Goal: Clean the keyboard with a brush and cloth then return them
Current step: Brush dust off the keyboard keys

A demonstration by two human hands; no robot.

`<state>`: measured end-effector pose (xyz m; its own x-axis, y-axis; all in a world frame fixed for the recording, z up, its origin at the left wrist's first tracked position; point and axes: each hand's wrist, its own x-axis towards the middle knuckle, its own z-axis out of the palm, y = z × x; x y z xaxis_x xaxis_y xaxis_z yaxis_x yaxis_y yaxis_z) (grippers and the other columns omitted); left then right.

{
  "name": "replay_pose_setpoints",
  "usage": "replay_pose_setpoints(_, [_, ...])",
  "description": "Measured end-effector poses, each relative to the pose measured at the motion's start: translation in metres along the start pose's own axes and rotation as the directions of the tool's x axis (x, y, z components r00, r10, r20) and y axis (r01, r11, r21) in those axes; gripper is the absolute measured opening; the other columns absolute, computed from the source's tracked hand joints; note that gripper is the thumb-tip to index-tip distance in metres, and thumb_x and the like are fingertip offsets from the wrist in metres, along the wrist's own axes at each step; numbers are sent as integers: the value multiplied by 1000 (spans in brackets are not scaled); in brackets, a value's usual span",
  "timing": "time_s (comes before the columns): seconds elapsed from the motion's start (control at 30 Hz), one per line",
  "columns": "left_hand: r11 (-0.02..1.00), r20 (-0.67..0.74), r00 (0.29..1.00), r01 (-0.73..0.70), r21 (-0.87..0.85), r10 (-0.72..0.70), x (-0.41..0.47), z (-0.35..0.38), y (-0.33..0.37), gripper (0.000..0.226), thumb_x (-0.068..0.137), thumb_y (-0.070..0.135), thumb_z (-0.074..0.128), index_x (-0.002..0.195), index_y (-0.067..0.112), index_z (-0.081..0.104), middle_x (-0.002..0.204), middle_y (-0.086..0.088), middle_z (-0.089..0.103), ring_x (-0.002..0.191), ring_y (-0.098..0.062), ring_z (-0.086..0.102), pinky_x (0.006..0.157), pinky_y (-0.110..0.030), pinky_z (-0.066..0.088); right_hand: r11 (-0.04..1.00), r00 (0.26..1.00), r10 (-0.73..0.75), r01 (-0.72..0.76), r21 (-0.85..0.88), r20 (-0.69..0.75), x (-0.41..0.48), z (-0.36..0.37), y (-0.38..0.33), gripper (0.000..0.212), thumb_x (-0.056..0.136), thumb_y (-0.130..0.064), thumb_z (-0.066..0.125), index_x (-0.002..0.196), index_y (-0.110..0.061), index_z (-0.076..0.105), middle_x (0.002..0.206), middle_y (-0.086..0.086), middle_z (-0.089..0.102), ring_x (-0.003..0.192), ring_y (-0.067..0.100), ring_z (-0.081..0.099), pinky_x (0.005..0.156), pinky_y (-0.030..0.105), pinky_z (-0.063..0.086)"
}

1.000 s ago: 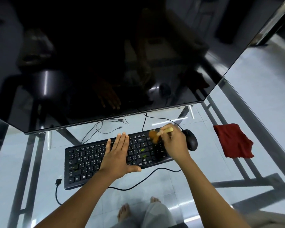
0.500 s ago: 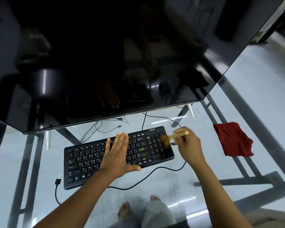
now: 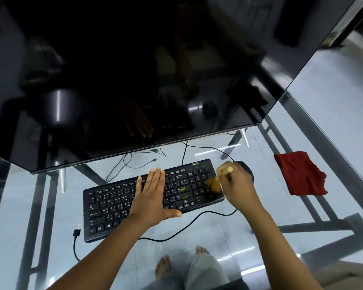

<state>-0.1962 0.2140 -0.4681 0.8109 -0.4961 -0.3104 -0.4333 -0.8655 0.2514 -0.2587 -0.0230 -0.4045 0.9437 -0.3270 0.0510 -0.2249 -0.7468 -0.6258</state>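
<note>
The brush [image 3: 213, 183] has moved again over the right end of the keyboard [image 3: 109, 206]. One second ago its bristles were near the top of the number pad. Half a second ago they were at the right edge of the board. Now they are back on the number pad, a little lower, and blurred by the motion. This looks like short sweeping strokes, so the brushing step is probably under way on this end, while the left part of the keys seems not yet brushed.

The right hand [image 3: 237, 185] holds the brush with fingers curled round the pale handle, whose end points up and away from the person. The left hand [image 3: 153, 197] has not moved: it lies flat with straight fingers on the middle keys and holds the board steady. The red cloth [image 3: 300, 174] lies in the same place on the glass table [image 3: 260, 222], well apart to the right, untouched. The mouse [image 3: 247, 169] is half hidden behind the right hand.

The word "acer" is printed on the top right corner of the keyboard. The keys carry white legends, and a few have green marks; most are too small to read. The USB plug [image 3: 77, 230] of the cable lies loose near the left corner.
</note>
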Motion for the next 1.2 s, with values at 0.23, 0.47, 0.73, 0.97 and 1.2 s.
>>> replay_pose_setpoints(0.23, [1000,-9,1000,6,10,-6,0,1,-1,133,62,89,48,150,16,-20,156,3,-31,141,-14,-32,115,-45,-20,997,995,-63,59,54,77,-8,4,-7,16,92,0,55,85,-13,62,83,5,71,73,7,66,69,21,53])
replay_pose_setpoints(0.47, [1000,-15,1000,-1,-3,1,-1,-3,1,129,66,86,49,151,17,-19,156,3,-29,142,-13,-31,115,-45,-19,990,1000,26,-23,139,-16,-4,18,-18,20,91,4,52,89,-11,64,85,5,72,80,14,69,75,23,55])
replay_pose_setpoints(0.73, [999,-36,998,45,13,-45,-14,-4,-10,127,69,84,50,151,13,-17,158,-2,-25,143,-18,-29,113,-49,-23,990,995,-94,89,108,42,0,39,-42,16,92,0,54,92,-12,64,93,5,72,85,11,69,85,30,56])
replay_pose_setpoints(0.97, [997,-54,996,77,-4,-77,-30,-1,-25,130,68,84,51,150,13,-20,158,-1,-27,141,-14,-32,112,-50,-24,982,975,-165,149,118,147,-1,50,-56,13,92,-5,58,89,-15,64,88,3,73,73,13,67,74,20,53])
replay_pose_setpoints(1.2, [997,-27,997,72,32,-71,-34,-4,-26,124,72,81,51,151,13,-17,156,-3,-31,141,-16,-34,112,-53,-24,943,915,-329,329,41,234,-8,56,-72,18,90,-6,56,83,-20,64,79,-2,74,70,8,68,73,27,56])
